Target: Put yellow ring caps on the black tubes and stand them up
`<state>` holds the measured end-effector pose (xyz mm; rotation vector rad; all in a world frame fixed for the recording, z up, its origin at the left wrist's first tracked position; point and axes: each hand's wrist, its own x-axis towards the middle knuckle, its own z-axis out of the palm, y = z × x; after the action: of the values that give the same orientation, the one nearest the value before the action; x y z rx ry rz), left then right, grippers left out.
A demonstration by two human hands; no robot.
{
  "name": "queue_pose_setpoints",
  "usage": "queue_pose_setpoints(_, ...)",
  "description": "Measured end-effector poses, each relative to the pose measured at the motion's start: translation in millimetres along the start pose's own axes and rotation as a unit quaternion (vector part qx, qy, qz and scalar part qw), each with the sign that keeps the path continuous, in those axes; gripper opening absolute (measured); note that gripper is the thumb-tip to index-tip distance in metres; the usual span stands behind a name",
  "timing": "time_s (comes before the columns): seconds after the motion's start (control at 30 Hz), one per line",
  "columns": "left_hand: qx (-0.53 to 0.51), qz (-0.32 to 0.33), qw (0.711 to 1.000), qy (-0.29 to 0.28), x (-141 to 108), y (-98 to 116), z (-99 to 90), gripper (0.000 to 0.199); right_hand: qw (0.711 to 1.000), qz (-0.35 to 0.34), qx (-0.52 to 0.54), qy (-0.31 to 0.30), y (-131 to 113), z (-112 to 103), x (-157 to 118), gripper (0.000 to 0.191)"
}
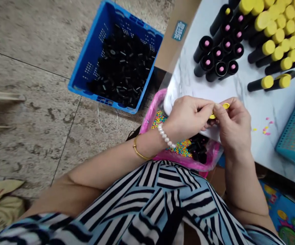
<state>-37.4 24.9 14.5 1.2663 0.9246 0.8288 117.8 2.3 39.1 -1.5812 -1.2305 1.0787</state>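
My left hand (192, 112) and my right hand (235, 126) meet over the near edge of the white marbled table. Between their pinched fingers is a small yellow plastic cap (212, 116); a second yellow round part (226, 106) shows by my right fingers. Whether the two are one piece I cannot tell, as the fingers cover much of them. Just beyond stand several open black tubes (221, 69) with pink tips inside. Under my wrists sits a pink basin (147, 119) holding tiny coloured beads (180, 148) and black parts (198, 149).
Many black tubes with yellow caps (267, 47) crowd the table's far right. A teal basket (294, 129) stands at the right edge, near scattered pink and yellow bits (266, 129). On the floor, a blue crate (86, 61) full of black parts stands beside a cardboard box (174, 37).
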Motion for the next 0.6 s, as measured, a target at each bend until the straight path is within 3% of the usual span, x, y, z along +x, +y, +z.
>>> queue_pose_setpoints(0.13,0.015,0.044,0.999,0.001,-4,-7,-1.2,0.028,1.0,0.002,0.009,0.002,15,-1,0,0.027)
queue_pose_setpoints(0.27,0.074,0.098,0.992,-0.024,-6,-10,-5.3,0.047,0.998,0.03,0.047,-0.042,21,-8,9,0.032)
queue_pose_setpoints(0.37,0.124,0.128,0.984,-0.012,-6,-9,-3.3,0.039,0.994,0.059,0.075,-0.056,16,-11,13,0.034)
queue_pose_setpoints(0.6,0.105,0.117,0.987,0.037,-3,-9,6.2,0.031,0.996,0.034,0.081,-0.013,11,-6,7,0.036)
